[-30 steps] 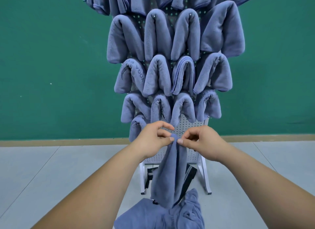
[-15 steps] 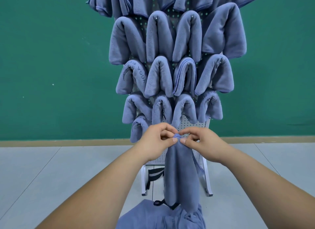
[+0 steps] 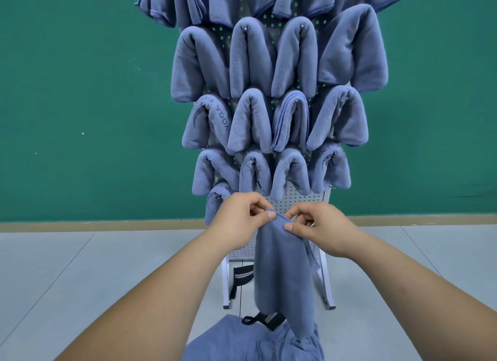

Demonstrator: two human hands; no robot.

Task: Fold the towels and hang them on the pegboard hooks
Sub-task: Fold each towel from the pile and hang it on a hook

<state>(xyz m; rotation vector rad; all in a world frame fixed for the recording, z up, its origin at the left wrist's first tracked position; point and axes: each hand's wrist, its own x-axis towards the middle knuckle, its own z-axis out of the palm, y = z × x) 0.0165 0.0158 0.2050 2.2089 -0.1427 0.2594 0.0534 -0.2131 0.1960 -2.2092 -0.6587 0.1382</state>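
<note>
Hands first: your left hand (image 3: 242, 221) and right hand (image 3: 317, 226) sit where they were a second ago, raised in front of the bare lower patch of the pegboard (image 3: 295, 202). They have drawn a little apart. Each pinches the top hem of the towel (image 3: 282, 274) between thumb and forefinger, the other fingers curled in, and a short stretch of stitched edge now runs taut between them. A second ago the fingertips met and the cloth hung as a narrow bunched strip. Now it drops wider and flatter, and its lower end reaches the loose pile (image 3: 242, 344) on the floor at your feet.

Around you, the hung towels (image 3: 252, 118) fill the board in overlapping rows, each folded over a hook, down to one lone towel at the lower left just behind your left hand. Your hands and the held cloth cover much of the free perforated area, so I cannot tell which hooks there are free. A black strap (image 3: 242, 277) hangs between the white stand legs (image 3: 226, 285), and another loop of it lies on top of the pile. Behind everything stands the green wall (image 3: 80, 92), with grey floor (image 3: 80, 266) below it.
</note>
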